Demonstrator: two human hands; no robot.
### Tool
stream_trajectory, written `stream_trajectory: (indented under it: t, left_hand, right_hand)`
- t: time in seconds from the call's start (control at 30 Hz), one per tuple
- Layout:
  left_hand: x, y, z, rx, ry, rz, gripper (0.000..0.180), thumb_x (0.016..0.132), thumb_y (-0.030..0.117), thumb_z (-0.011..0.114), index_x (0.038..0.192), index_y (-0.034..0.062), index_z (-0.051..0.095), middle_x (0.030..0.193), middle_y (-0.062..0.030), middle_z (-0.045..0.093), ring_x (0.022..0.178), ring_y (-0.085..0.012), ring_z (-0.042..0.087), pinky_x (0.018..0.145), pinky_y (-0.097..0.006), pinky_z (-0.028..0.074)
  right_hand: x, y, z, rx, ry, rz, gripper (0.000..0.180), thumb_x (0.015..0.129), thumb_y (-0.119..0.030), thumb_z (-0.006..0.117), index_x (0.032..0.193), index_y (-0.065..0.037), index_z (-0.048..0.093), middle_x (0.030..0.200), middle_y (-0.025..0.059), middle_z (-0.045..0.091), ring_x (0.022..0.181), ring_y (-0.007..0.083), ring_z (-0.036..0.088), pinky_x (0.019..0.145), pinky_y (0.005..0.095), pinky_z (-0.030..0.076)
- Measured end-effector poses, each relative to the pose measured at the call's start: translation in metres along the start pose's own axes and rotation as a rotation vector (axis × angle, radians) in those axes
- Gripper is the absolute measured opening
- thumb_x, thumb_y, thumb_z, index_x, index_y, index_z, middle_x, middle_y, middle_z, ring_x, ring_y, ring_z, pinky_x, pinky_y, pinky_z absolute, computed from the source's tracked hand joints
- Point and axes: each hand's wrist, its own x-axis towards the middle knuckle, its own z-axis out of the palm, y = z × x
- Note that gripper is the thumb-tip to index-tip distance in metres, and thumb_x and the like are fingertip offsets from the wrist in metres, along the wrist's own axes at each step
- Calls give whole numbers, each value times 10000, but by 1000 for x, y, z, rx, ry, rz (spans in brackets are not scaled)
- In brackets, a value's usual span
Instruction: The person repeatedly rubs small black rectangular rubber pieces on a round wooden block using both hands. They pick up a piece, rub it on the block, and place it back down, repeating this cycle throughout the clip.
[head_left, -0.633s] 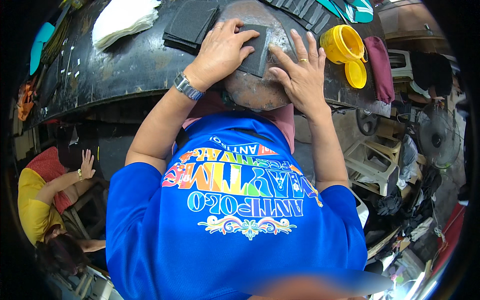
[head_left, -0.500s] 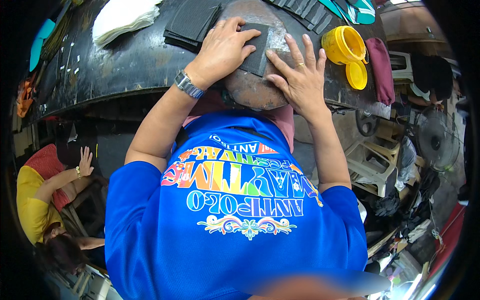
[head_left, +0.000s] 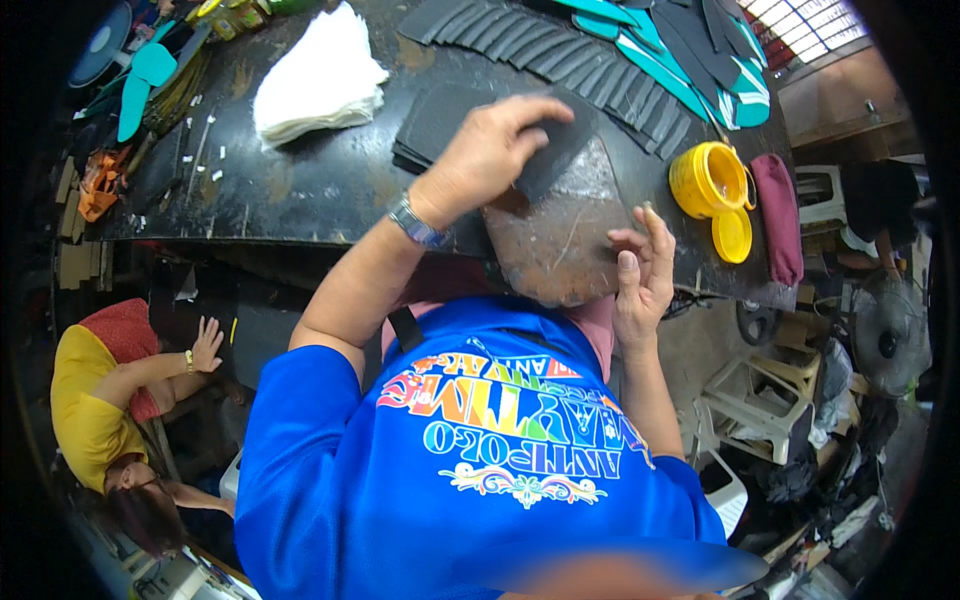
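My left hand [head_left: 490, 145], with a watch on its wrist, grips a dark rectangular sheet piece [head_left: 565, 150] between thumb and fingers. The piece is slightly blurred and sits over the far end of a worn brown board [head_left: 555, 245] at the table's near edge. My right hand [head_left: 645, 260] is off the board's right side, fingers loosely bent and apart from the thumb, with nothing seen in it. Beside my left hand lies a stack of dark sheets [head_left: 425, 125], partly hidden by that hand. A row of overlapping black strips [head_left: 560, 65] runs beyond the board.
A yellow tub [head_left: 705, 180] stands open at the right, its yellow lid [head_left: 732, 235] before it. Maroon cloth [head_left: 775, 215] lies at the table's right end. White sheets [head_left: 318, 80] are piled at left; teal and black pieces [head_left: 690, 60] at far right. Another person [head_left: 100, 380] sits at lower left.
My right hand has come off the dark piece and drawn back toward my body. My left hand now holds the piece, no longer pressing it flat. The view takes in more of the far table.
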Motion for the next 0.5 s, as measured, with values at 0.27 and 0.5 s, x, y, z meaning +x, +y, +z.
stream_trajectory:
  t: [0.27,0.5]
  left_hand:
    - [132,-151,-130,196,162,17,396,856,-19,535,1215,35,694,1210,-133,716,1167,-259,647,1044,-349,471]
    - [156,-272,-148,273,11,-145,424,921,-17,560,1306,116,676,1280,-98,693,1182,-213,638,1054,-332,472]
  right_hand:
    - [-4,14,15,-476,-16,-84,632,906,-139,757,1472,-32,499,1233,131,644,894,153,636,806,286,505]
    - [-1,12,21,-565,-8,-146,599,840,-73,788,1392,1,567,1157,162,663,855,226,648,781,336,553]
